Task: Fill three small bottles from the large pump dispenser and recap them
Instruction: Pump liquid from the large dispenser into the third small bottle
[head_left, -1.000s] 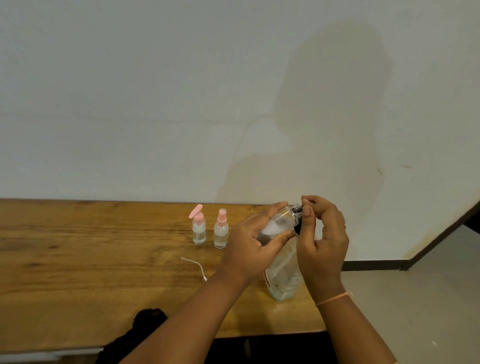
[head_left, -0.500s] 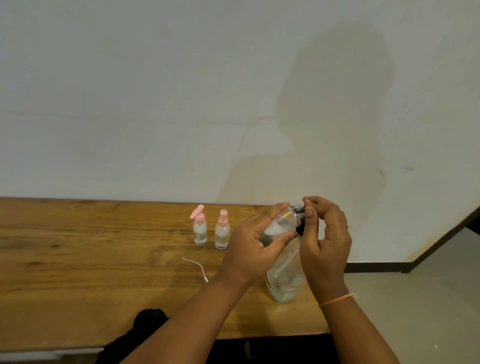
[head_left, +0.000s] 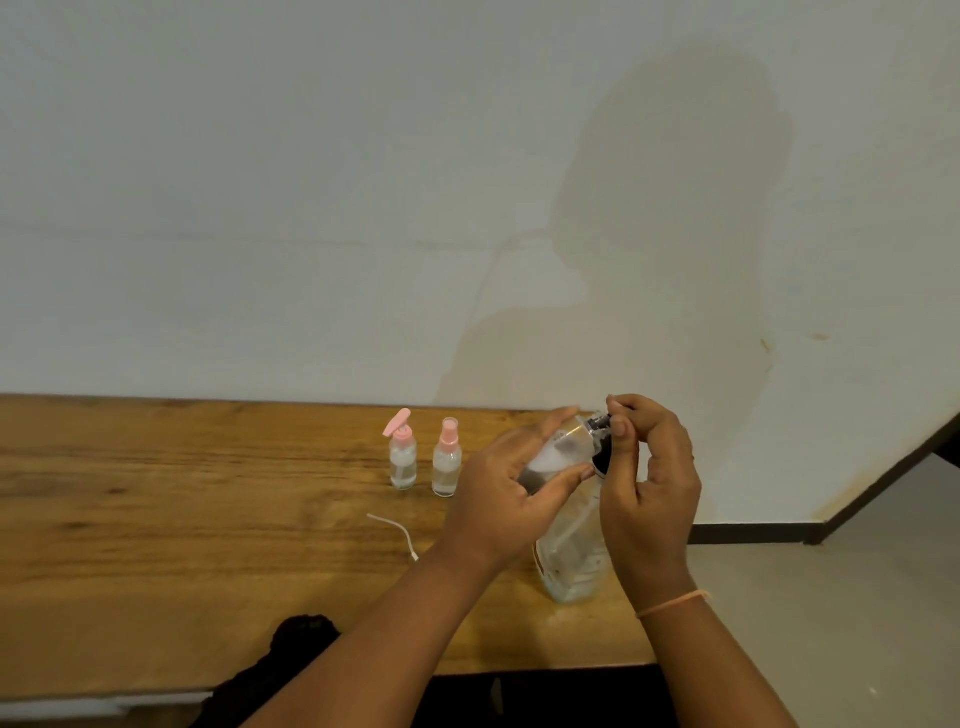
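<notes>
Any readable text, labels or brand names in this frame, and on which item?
None can be read.
Small bottle held tilted in the left hand: faint dark marks, too blurred to read.
Large bottle on the table: no legible label.
Two pink-topped bottles: no text visible.

Both forearms are bare up to where the picture ends – no sleeve is visible on either arm. The left hand (head_left: 511, 483) wears nothing on the wrist or on the fingers. The right hand (head_left: 649, 483) has a thin band (head_left: 672, 604) around the wrist, of a pale orange-pink colour, narrow like a thread or a slim elastic – just below the right hand. One end of the band stands out a little at the outer side of the wrist. The nails on both hands are short.
</notes>
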